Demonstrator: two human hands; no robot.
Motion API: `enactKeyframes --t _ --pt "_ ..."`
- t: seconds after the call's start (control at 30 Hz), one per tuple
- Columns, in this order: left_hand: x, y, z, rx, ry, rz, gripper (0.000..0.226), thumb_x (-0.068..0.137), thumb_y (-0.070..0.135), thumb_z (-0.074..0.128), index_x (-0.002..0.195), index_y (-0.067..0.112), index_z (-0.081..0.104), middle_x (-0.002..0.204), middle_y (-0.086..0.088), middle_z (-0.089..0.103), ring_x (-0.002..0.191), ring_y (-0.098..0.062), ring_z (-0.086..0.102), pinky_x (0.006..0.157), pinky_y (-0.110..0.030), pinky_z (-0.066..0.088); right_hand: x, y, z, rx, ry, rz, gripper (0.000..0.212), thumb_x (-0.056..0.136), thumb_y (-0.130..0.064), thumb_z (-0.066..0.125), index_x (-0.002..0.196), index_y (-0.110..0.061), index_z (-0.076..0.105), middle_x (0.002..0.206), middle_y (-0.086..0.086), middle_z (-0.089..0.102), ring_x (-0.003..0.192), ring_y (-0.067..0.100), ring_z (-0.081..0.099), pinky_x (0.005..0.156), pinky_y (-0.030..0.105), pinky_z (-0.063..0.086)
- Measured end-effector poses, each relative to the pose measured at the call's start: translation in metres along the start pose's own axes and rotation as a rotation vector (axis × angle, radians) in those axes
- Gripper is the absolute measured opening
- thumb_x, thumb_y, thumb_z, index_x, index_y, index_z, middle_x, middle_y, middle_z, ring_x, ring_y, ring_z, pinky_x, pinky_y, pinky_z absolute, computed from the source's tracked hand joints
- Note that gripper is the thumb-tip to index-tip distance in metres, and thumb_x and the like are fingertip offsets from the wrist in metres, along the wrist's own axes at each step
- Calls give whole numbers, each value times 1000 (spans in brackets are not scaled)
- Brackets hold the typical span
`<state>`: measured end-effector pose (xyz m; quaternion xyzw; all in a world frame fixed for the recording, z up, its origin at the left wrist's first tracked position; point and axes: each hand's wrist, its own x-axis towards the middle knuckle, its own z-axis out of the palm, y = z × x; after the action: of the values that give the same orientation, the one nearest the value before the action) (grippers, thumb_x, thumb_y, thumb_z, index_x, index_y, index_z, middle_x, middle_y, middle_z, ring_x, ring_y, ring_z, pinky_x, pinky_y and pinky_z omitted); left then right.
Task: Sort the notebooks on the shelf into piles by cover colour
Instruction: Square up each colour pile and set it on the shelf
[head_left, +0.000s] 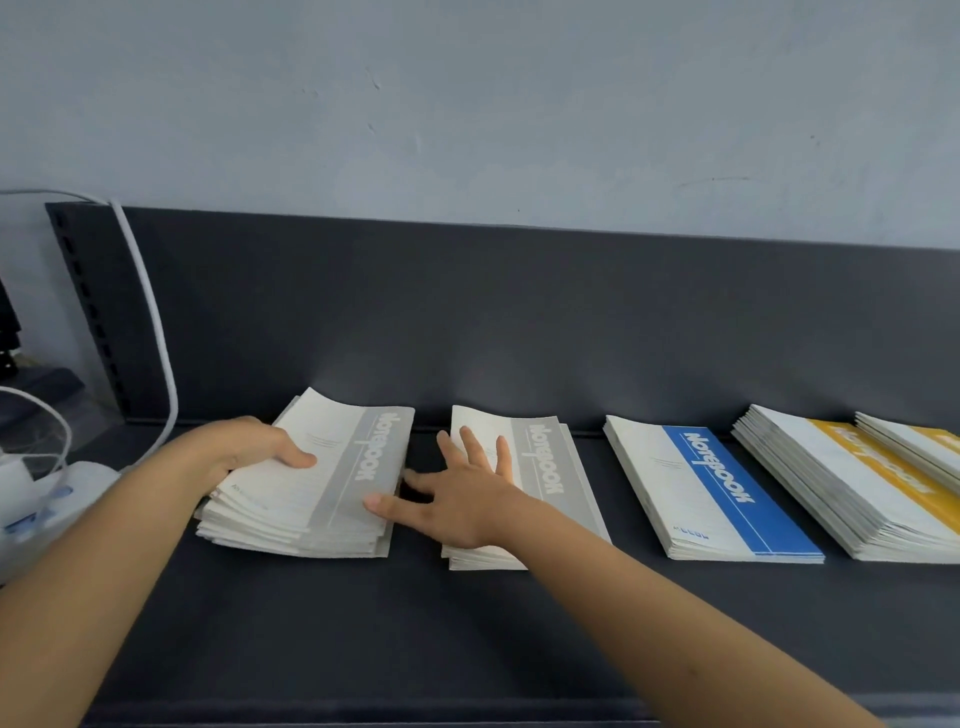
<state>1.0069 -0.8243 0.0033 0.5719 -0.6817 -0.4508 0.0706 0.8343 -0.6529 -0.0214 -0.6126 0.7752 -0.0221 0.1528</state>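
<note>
1. A dark grey shelf with an upright dark back panel carries white paper notebooks. They lie flat in a row of piles along its far side, and each cover has a coloured band reading "Notebook".
2. At the left is a thick grey-banded pile, its lower notebooks fanned out a little at the near edge.
3. Just beside it on the right lies a thinner grey-banded pile, with a narrow gap between the two.
4. Further right sits a blue-banded pile, apart from the grey ones.
5. Next comes a yellow-banded pile. A second yellow-banded pile overlaps its far right corner and is cut off by the frame edge.
6. The left hand grasps the thick grey-banded pile at its left edge. The thumb lies on the top cover and the fingers are hidden underneath. The top notebooks bow upward at their far end.
7. The right hand is released, its fingers straight and spread. The palm lies over the near left part of the thinner grey-banded pile, and the thumb tip touches the right edge of the thick pile.
8. A white cable hangs down the left end of the back panel, below a pale wall.
</note>
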Motion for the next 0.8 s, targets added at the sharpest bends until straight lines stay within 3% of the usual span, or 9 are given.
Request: enactKeyframes --t 0.17,0.23,0.3,0.37,0.43,0.53,0.6,0.67,0.8 --pt "-6 -1 2 54 17 0 31 86 16 71 112 0 65 104 -14 69 96 -30 66 79 -37 50 -4 41 -16 135 245 141 84 84 -78 19 150 -27 25 158 6 17 147 23 6 118 49 5" --pt "-10 4 9 211 128 1 48 85 28 71 122 2 53 127 -14 55 117 -32 53 98 -41 44 -9 64 -19 131 306 246 79 87 -72 28 145 -18 33 150 7 33 139 28 27 112 46 25" --pt "-15 13 19 488 321 11 76 83 48 68 142 10 37 149 -15 31 137 -34 30 110 -43 31 -14 79 -18 168 252 330 79 88 -68 35 145 -14 30 148 10 34 135 31 31 108 44 32" --pt "-22 27 31 585 462 146 78 83 55 64 143 12 38 149 -14 34 136 -35 30 107 -42 30 -16 85 -15 193 197 355 80 88 -65 41 146 -12 27 148 12 32 135 32 32 106 40 33" --pt "-25 40 50 443 492 377 66 86 45 65 138 10 45 142 -13 43 131 -33 39 104 -38 34 -16 86 -12 221 200 344 78 87 -63 45 142 -9 34 143 12 36 130 32 39 102 38 36" --pt "-39 56 93 152 267 577 42 89 31 65 124 12 53 126 -3 51 118 -18 50 100 -34 39 -14 84 -10 277 236 341 71 86 -59 51 135 -8 40 135 11 40 122 29 45 92 34 40" --pt "-44 61 121 71 40 518 33 93 32 61 119 16 50 119 4 52 109 -12 51 92 -31 41 -13 83 -10 309 259 350 65 87 -54 52 131 -8 42 131 10 43 116 27 48 82 30 40" --pt "-41 62 144 -49 -123 431 40 95 32 58 130 17 45 126 6 54 114 -12 53 92 -27 41 -13 83 -12 342 282 357 58 88 -47 53 129 -7 42 125 8 47 109 25 51 75 28 37" --pt "-33 62 166 3 -69 400 68 90 26 60 147 13 26 146 -3 41 127 -21 46 102 -34 41 -14 86 -13 463 385 376 32 88 -29 56 111 -9 48 93 -2 53 95 24 56 59 26 38"
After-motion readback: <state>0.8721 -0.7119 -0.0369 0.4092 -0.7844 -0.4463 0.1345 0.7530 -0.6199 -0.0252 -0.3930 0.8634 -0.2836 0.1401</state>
